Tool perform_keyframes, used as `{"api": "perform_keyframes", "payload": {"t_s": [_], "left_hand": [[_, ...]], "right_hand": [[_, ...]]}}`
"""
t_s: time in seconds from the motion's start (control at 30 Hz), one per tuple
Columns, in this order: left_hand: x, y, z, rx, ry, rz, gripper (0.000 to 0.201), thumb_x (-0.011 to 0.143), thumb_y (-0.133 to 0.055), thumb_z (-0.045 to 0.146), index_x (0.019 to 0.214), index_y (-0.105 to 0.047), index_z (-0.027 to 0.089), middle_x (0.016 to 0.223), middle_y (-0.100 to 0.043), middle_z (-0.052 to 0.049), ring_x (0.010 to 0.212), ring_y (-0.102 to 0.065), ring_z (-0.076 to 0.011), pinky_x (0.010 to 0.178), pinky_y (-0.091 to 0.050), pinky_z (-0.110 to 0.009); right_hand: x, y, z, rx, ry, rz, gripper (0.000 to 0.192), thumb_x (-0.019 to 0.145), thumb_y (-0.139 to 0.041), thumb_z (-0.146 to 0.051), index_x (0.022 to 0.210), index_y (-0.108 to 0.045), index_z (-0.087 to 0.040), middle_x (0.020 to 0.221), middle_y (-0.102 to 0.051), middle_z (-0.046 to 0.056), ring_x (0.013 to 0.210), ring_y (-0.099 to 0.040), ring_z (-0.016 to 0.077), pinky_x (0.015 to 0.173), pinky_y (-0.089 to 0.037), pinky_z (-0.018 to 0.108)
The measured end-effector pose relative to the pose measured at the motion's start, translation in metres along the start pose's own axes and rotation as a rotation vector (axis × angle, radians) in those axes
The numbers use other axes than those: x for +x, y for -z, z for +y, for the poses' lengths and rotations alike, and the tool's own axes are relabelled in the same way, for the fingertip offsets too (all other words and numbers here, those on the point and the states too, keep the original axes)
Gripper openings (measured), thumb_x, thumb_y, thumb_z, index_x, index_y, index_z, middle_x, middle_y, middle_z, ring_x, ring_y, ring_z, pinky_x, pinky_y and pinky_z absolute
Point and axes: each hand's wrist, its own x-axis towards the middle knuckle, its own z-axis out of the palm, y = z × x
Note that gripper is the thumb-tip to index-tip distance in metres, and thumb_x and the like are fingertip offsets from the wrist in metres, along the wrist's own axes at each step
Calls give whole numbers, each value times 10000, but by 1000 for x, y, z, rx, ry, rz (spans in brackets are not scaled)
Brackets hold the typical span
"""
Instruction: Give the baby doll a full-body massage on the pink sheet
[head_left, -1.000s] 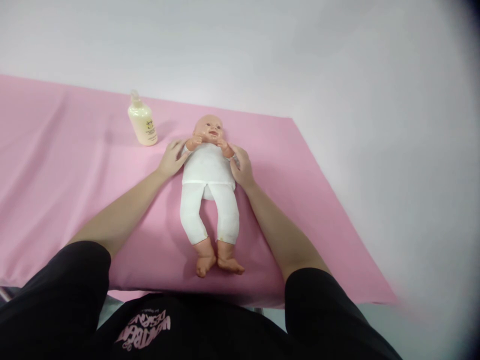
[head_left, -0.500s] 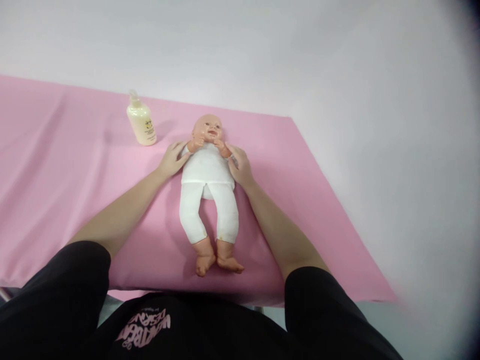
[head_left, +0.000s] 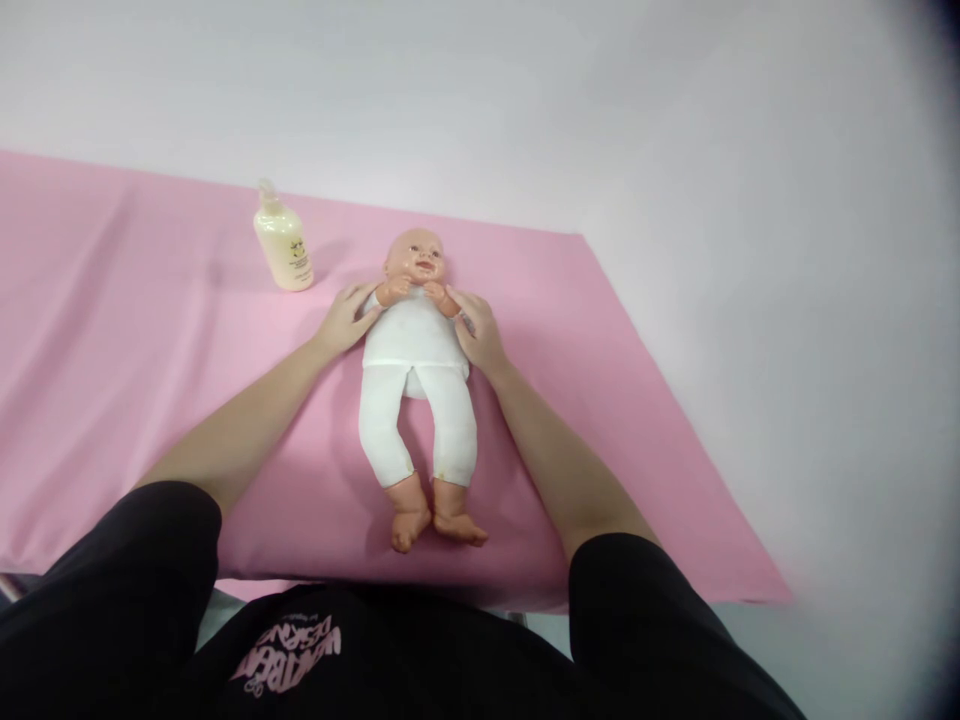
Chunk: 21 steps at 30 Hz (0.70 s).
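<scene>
- Pink sheet (head_left: 135, 380), smooth cloth with soft creases, spread over the desk across the left and middle of the frame, against a plain pale wall.
- Baby doll (head_left: 415, 350) on its back at the centre of the frame, on the sheet, lying between the two hands.
- Long axis near vertical in the frame: bald head toward the top, bare feet toward the bottom edge, face up.
- Glossy plastic head, hands and feet; soft white knit top and leggings over a rounded body; both small arms bent up toward the chin.
- Left hand (head_left: 345, 318) just left of centre, grip loose, fingers laid flat against the doll's shoulder and upper arm, not clenched round it.
- Right hand (head_left: 480, 335) just right of centre, grip likewise released, fingers resting along the doll's other arm and side.
- Lotion bottle (head_left: 283, 245) at upper left of the doll, upright, cream-coloured plastic with a pump top, apart from both hands.
</scene>
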Motion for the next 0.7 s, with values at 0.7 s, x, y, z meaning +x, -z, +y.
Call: {"api": "perform_keyframes", "payload": {"t_s": [0.7], "left_hand": [[1, -4, 0, 10, -2, -35, 700, 1021, -503, 660, 1461, -643, 134, 1368, -686, -183, 1285, -604, -356, 1187, -447, -550]], "right_hand": [[0, -2, -2, -19, 33, -14, 511, 1016, -434, -253, 1488, -628, -248, 1455, -696, 109, 1350, -625, 285, 1215, -473, 573]]}}
